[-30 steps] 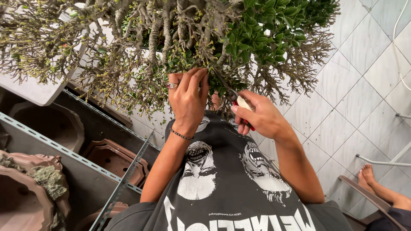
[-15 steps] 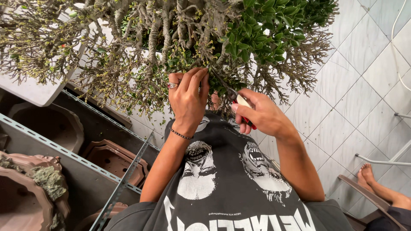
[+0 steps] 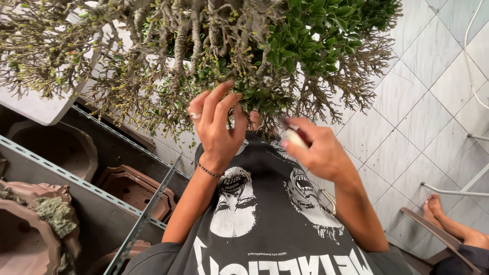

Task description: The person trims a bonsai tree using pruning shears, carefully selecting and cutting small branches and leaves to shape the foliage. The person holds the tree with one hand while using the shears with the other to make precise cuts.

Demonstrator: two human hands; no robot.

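Note:
A bonsai tree (image 3: 204,51) with grey twisted branches and a patch of green leaves (image 3: 310,30) fills the top of the view. My left hand (image 3: 219,127), with a ring and a bead bracelet, is raised with its fingers spread, the tips touching the low green foliage. My right hand (image 3: 318,153) is just to the right, below the leaves, closed around a small cutting tool (image 3: 295,136) with a white and red handle. The tool is blurred and its blades are hidden. A black printed shirt lies below both arms.
Brown ceramic pots (image 3: 135,186) sit on a grey metal rack (image 3: 76,178) at the left, one holding moss (image 3: 56,214). A white tray (image 3: 35,104) stands under the tree. White floor tiles (image 3: 423,102) lie at the right, with another person's bare foot (image 3: 448,219) beside a chair.
My left hand has loosened from the foliage and its fingers have spread. My right hand with the tool has drawn slightly down and away from the leaves.

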